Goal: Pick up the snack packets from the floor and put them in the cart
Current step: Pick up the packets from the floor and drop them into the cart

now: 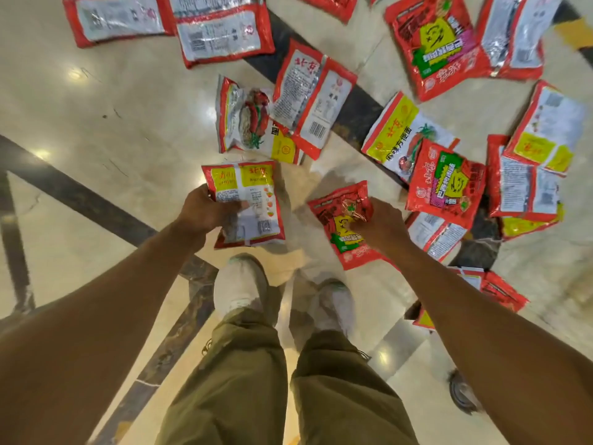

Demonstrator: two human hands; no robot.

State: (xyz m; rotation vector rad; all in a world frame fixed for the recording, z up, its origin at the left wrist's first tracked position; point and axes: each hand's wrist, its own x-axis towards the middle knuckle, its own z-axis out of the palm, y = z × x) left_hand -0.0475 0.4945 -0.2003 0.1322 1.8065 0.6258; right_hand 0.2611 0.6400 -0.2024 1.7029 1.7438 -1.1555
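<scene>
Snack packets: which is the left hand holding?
The white-backed packet with yellow panels and barcode, gripped by the left hand. The right hand holds a red one.

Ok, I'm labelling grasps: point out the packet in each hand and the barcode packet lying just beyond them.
left-hand packet (260, 194): head view, white back.
right-hand packet (337, 227): head view, yellow patch.
barcode packet (313, 97): head view, white back.

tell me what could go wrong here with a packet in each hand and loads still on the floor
1. The right hand grips the red packet at a crumpled edge; it might slip or tear.
2. Loose packets lie near the shoes on a glossy floor; a step could crush one or skid.
3. The left hand holds a white-backed packet too, so neither can catch a drop.
</scene>
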